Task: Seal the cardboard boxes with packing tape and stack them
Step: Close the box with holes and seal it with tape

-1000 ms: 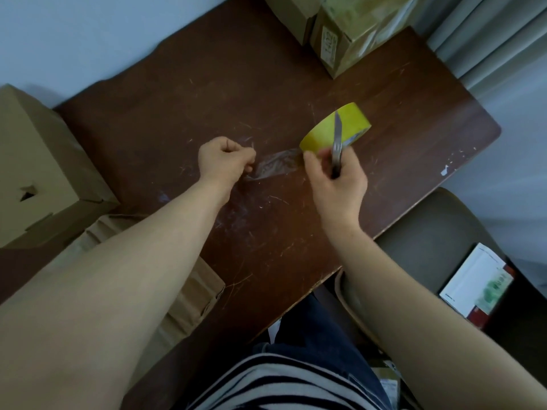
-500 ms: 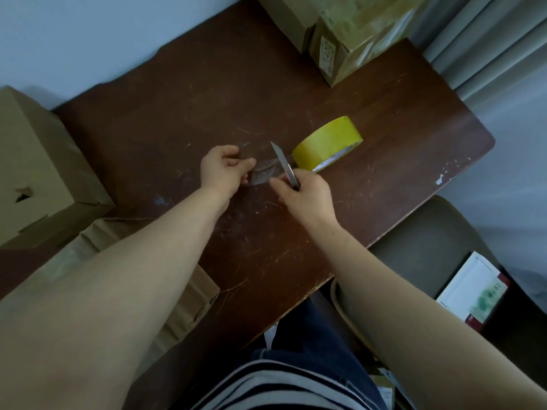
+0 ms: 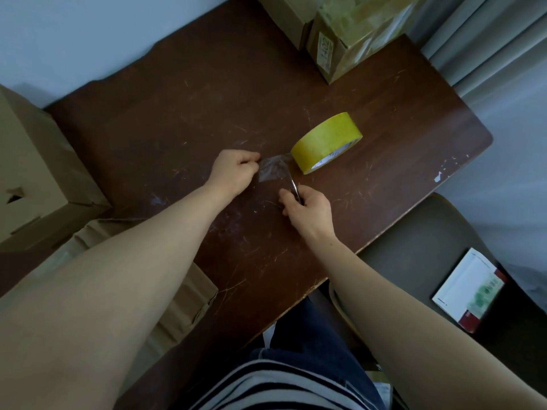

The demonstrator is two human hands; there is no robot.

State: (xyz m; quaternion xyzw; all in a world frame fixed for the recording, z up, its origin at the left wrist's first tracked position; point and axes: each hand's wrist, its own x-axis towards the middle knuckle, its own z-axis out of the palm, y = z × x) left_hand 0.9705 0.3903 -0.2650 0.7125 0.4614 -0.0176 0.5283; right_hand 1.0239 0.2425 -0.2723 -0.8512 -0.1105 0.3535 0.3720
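Observation:
A yellow roll of packing tape (image 3: 327, 142) lies on the dark wooden table (image 3: 192, 113). A clear strip of tape (image 3: 272, 170) runs from the roll to my left hand (image 3: 233, 170), which pinches its free end. My right hand (image 3: 307, 207) grips a thin metal blade (image 3: 291, 183) whose tip meets the strip close to the roll. A taped cardboard box (image 3: 349, 34) stands at the table's far edge. A large closed box (image 3: 32, 173) sits at the left, with flattened cardboard (image 3: 183, 306) under my left forearm.
A second cardboard box (image 3: 284, 16) stands behind the taped one. A grey chair (image 3: 414, 267) is at the lower right, and a white and red packet (image 3: 467, 288) lies beside it. Curtains (image 3: 488, 39) hang at the upper right.
My right hand let go of the roll, which now rests on the table, and brought the blade down towards me against the stretched strip. My left hand kept hold of the tape end.

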